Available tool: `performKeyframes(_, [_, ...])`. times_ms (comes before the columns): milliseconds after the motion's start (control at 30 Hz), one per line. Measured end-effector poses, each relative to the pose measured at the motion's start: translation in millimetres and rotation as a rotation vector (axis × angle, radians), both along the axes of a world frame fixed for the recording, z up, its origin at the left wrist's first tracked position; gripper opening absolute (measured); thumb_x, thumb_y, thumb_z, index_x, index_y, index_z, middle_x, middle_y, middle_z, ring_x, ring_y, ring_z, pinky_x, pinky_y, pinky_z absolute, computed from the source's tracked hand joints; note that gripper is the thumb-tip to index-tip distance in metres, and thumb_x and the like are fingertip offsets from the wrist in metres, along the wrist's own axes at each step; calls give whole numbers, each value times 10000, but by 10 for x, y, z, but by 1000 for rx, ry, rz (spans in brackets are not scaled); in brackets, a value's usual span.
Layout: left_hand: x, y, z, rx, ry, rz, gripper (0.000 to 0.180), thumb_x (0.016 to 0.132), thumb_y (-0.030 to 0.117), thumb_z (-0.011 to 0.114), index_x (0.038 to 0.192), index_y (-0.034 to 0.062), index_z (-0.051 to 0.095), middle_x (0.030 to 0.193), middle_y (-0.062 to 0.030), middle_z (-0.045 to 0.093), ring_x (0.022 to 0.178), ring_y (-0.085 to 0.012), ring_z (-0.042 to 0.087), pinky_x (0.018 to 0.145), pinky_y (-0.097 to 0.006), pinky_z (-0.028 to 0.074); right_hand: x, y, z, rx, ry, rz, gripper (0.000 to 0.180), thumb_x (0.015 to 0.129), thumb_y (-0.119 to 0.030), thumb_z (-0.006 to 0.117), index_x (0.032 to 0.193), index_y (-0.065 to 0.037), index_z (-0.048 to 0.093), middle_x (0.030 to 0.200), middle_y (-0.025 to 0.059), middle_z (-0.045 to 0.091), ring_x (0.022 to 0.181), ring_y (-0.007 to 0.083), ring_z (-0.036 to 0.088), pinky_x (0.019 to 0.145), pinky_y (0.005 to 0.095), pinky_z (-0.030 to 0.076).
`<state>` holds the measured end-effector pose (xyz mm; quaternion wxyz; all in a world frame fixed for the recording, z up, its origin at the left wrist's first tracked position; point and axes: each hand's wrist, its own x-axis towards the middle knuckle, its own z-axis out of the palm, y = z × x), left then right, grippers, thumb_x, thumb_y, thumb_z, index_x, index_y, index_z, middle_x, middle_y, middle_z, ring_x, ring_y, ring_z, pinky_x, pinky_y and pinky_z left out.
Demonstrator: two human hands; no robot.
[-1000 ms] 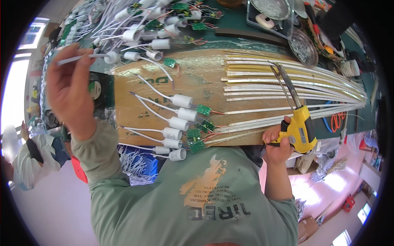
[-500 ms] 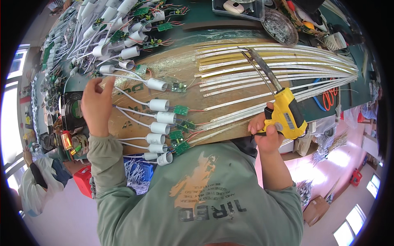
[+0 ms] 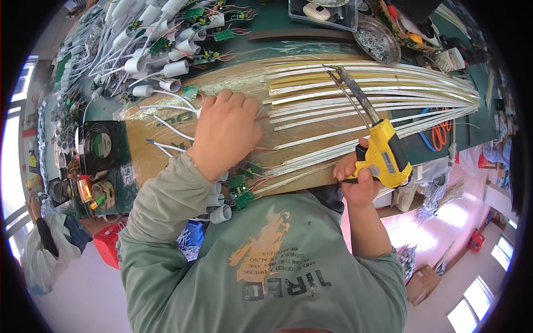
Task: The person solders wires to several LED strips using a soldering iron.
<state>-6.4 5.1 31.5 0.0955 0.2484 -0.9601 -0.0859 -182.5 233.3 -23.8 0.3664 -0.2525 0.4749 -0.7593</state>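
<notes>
Nearest, the right hand (image 3: 358,180) is closed around the handle of a yellow soldering gun (image 3: 383,152), its tip over the white LED strips (image 3: 355,102). Beside it, the left hand (image 3: 225,133) presses flat, fingers together, on the cardboard board (image 3: 161,161). Farther off lie white lamp sockets (image 3: 166,61) with green circuit boards (image 3: 194,12).

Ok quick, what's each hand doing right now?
Left hand: fingers curled, resting knuckles-up on the wooden board; whether it holds anything cannot be told.
Right hand: closed on the yellow soldering gun.
</notes>
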Motion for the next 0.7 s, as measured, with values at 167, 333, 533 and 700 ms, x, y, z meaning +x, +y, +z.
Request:
performKeyframes(167, [13, 1, -58, -44, -62, 7, 141, 732, 137, 644, 844, 53, 661, 830, -92, 656, 900, -298, 599, 788, -431, 461, -3, 22, -11, -72, -81, 42, 675, 909, -294, 712, 1423, 13, 399, 774, 63, 556, 659, 173, 542, 617, 343, 492])
performKeyframes(333, [73, -13, -108, 94, 110, -5, 81, 733, 97, 632, 798, 51, 645, 843, -106, 655, 900, -316, 599, 787, -440, 463, -10, 38, -47, -71, -89, 53, 694, 907, -316, 722, 1425, 13, 398, 771, 57, 551, 659, 167, 541, 616, 335, 493])
performKeyframes(533, [104, 52, -145, 279, 259, -51, 106, 796, 96, 657, 897, 82, 686, 852, -79, 656, 874, -306, 606, 783, -430, 461, 5, 59, -21, -54, -63, 73, 716, 913, -333, 720, 1441, 18, 386, 783, 55, 551, 670, 162, 540, 620, 327, 491])
performKeyframes(700, [109, 79, -182, 228, 229, -87, 109, 818, 103, 668, 924, 95, 691, 864, -59, 651, 868, -293, 603, 771, -415, 458, 141, 168, 83, 137, 20, 178, 838, 854, -485, 774, 1416, 10, 399, 767, 30, 541, 650, 143, 542, 607, 329, 495])
